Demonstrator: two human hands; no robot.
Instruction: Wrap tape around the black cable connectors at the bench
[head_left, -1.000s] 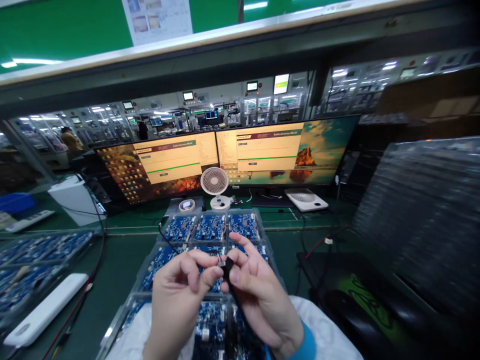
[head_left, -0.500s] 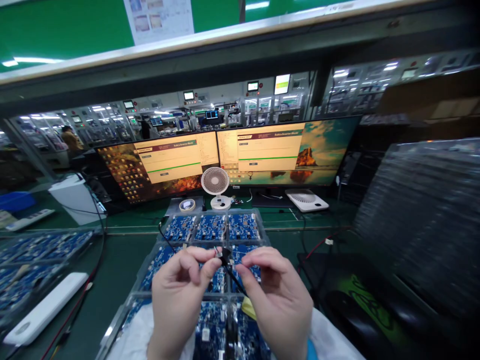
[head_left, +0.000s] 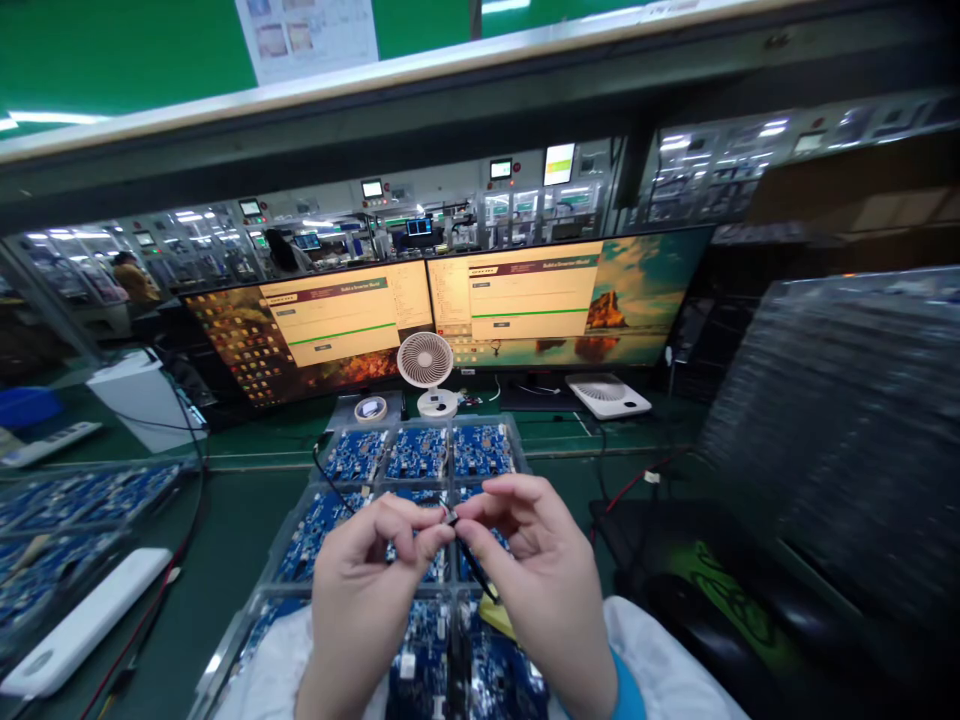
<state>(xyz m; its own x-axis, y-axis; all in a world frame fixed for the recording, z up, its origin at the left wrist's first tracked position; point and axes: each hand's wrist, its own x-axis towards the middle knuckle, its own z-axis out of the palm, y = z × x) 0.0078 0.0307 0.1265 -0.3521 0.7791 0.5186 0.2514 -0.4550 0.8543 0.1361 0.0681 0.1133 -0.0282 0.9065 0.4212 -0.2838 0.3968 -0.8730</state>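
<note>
Left hand and right hand raised together over the clear tray of blue circuit boards, fingertips meeting at a small connector on the end of a thin black cable. Left thumb and forefinger pinched on the metal tip, remaining fingers curled loosely; right thumb and forefinger closed on the black cable just behind it, other fingers half open. Cable trailing down from the pinch toward the lap, over the tray's near row. Behind the tray a small white desk fan, two monitors side by side, a flat white device; at far left a white slab near a second tray; at right a dark mouse pad. Likely trouble: a grip this slight slipping, dropping the connector among the boards below; too hard a squeeze or twist bending the plug; slack cable dragging across components and snagging one
</note>
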